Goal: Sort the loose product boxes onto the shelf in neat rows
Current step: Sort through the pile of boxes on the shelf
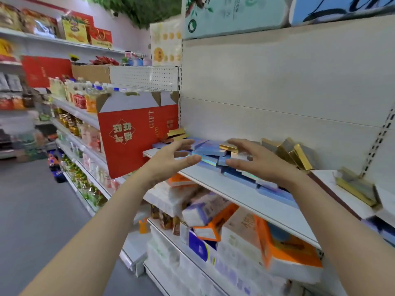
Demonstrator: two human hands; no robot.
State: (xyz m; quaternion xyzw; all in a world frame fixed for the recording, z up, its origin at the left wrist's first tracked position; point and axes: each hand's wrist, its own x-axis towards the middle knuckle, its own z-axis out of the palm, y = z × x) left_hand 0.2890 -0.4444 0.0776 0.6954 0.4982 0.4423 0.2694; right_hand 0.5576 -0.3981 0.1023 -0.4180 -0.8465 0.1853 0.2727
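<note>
— While both bare arms reach forward, where do the hands stand?

— They face each other, palms inward, over the white metal shelf board (245,194). The left hand (171,161) has its fingers spread and nearly straight, holding nothing. The right hand (254,159) is likewise released, fingers extended towards the left; its fingertips (229,162) lie at the pile of boxes, but I cannot tell whether they touch it.

— And the boxes themselves?

— A loose heap of flat pale-blue cardboard boxes with shimmering holographic edges (210,151) lies between the two hands, overlapping at odd angles. More of the same blue boxes run along the board under the right forearm. One small gold-edged box (228,146) sits on top of the heap, just beside the right thumb.

— Anything else gold?

— Yes. A cluster of gold foil boxes (296,153) leans tilted against the back panel to the right of the right hand. A further gold box (355,189) lies on the neighbouring shelf section, well apart, and a few gold ones (177,133) sit at the far left end.

— What flanks the board?

— A big red cardboard gift carton (136,137) with open flaps stands just left of it. Below, white, orange and purple tissue packs (213,212) lie jumbled on the lower shelf.
</note>
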